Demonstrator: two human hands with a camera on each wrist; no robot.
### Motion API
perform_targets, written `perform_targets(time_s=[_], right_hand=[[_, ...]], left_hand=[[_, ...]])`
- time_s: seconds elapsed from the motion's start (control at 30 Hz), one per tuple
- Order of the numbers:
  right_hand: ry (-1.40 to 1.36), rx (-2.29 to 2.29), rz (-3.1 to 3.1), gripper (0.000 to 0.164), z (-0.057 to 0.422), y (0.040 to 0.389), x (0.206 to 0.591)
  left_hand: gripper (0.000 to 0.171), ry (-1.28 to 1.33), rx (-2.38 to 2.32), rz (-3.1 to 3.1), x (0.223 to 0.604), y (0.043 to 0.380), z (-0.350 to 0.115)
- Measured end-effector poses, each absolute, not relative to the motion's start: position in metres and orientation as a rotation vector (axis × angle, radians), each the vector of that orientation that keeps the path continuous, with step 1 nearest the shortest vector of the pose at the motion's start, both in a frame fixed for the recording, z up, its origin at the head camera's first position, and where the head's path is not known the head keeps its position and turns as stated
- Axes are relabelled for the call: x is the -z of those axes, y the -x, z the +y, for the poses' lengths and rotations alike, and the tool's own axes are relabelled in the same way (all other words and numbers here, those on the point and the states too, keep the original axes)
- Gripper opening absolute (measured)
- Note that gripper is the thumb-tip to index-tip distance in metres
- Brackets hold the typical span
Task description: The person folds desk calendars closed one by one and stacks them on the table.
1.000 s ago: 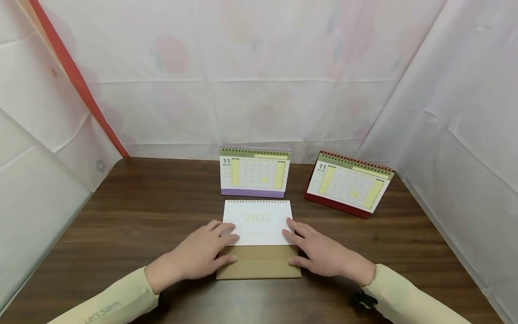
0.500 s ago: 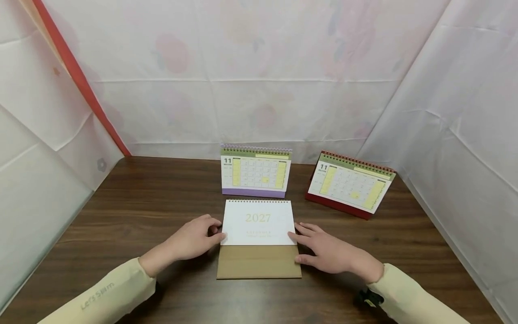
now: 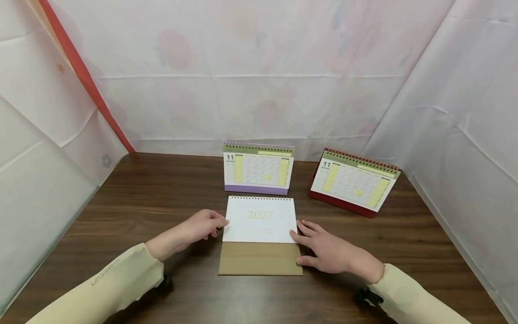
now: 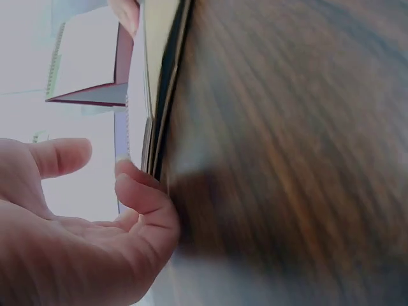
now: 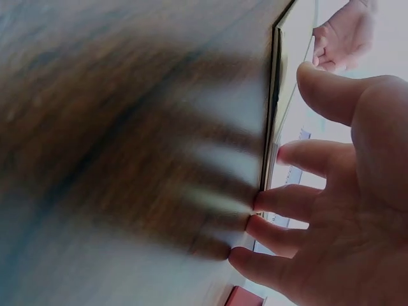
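Note:
A desk calendar [image 3: 260,218] with a white "2027" cover and a tan base flap [image 3: 261,258] lies flat on the table in the head view. At its left edge is my left hand [image 3: 203,224]. The left wrist view shows bent fingers [image 4: 143,191] touching the corner of the page stack, the thumb raised apart from them. My right hand [image 3: 327,249] rests along the right edge, fingers spread. In the right wrist view its fingertips [image 5: 264,201] meet the calendar's side, and its thumb [image 5: 325,95] lies by the flap.
Behind stands a purple-based calendar [image 3: 258,168], close to the white one's rings. A red-based calendar [image 3: 354,182] stands angled at the back right. Both show month 11. The brown wooden table [image 3: 101,216] meets fabric walls [image 3: 259,76] at the back and sides.
Both hands have slid outward from the calendar's face to its side edges. The left fingers have bent and moved slightly forward along the left edge. The calendar stays in place.

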State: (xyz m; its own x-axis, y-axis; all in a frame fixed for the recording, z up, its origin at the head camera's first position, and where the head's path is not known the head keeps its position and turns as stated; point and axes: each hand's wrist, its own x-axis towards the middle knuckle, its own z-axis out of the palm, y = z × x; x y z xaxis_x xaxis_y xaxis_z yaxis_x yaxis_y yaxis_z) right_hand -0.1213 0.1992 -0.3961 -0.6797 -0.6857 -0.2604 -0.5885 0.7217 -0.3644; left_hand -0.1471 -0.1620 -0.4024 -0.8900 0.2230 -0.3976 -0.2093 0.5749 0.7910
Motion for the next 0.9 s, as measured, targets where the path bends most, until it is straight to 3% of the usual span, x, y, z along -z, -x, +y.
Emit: perform_targets(time_s=[0.4,0.67,0.9], right_hand=[[0.985,0.408,2.553,0.070,0.204,0.121,0.402],[0.980,0.560,2.628,0.062,0.207,0.133,0.403],[0.641,0.993,2.687,0.051,0.202,0.142,0.408]], left_hand=[[0.042,0.008,-1.477,2.203,0.409,0.156,-0.161],[0.046,0.086,-1.566,2.183,0.416,0.155,-0.166],[0.047,0.087,-1.597,2.216,0.417,0.153,-0.161]])
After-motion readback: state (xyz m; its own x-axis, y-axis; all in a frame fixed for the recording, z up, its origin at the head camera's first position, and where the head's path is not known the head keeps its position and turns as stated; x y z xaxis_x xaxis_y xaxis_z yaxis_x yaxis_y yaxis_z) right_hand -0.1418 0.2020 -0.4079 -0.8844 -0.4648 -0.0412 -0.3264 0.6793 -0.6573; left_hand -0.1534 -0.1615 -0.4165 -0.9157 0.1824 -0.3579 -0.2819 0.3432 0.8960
